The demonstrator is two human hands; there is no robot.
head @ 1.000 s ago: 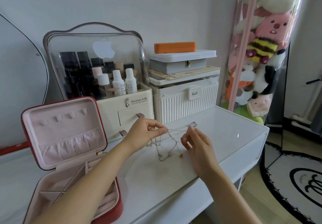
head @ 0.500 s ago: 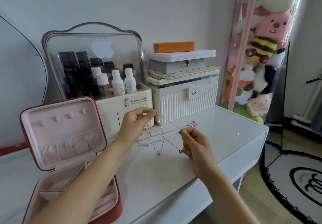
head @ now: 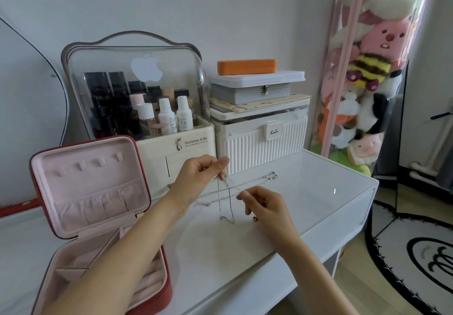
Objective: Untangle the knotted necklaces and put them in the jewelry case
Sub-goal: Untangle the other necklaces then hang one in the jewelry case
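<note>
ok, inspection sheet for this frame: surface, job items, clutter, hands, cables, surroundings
Surface: white tabletop, glossy.
Job items: necklaces tangled, partly lifted, partly on the top; small gold bead hangs below the right hand; red jewelry case open at left, no chain seen inside.
Clutter: cosmetics organizer with bottles, white ribbed box, grey box, orange case.
Hands: left hand pinches chains, raised; right hand pinches a strand, lower.
Cables: nothing seen.
Surroundings: mirror edge at left, plush toys in a clear tube, rug.
</note>
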